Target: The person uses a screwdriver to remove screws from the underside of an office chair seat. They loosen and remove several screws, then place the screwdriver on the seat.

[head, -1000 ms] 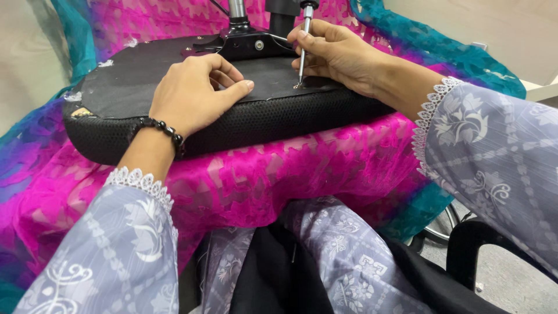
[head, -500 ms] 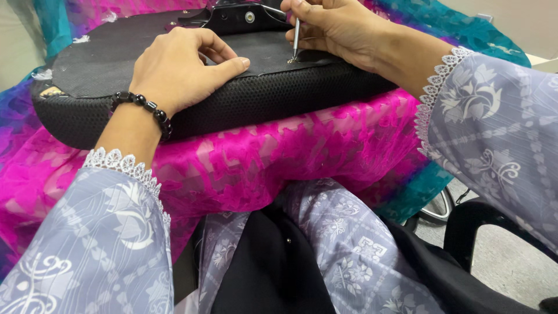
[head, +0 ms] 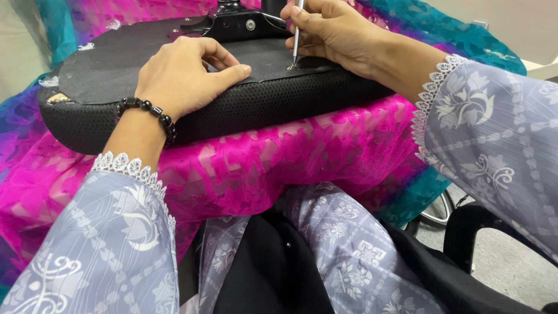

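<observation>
Pink and teal patterned cloth point(head: 279, 168) drapes over our lap and spreads behind the work, with a pale floor at the lower right. On it lies an upturned black seat cushion point(head: 232, 110), its flat underside facing up and its mesh edge toward us, long axis running left to right. A black metal bracket point(head: 241, 24) sits at the far middle of that underside.

Our right hand point(head: 331, 38) is closed around a slim silver screwdriver point(head: 296, 40), pinching the shaft between fingertips. The tool stands nearly upright, its long axis vertical with a slight lean, tip pointing down and touching a small fitting on the underside near the front edge; its handle runs out of the top of the view.

Our left hand point(head: 180, 75) grips nothing: it rests knuckles-up on the cushion, fingers curled under and thumb stretched toward the right, pressing on the cover. A black bead bracelet point(head: 148, 110) circles that wrist, above lace-trimmed grey sleeves point(head: 116, 244).
</observation>
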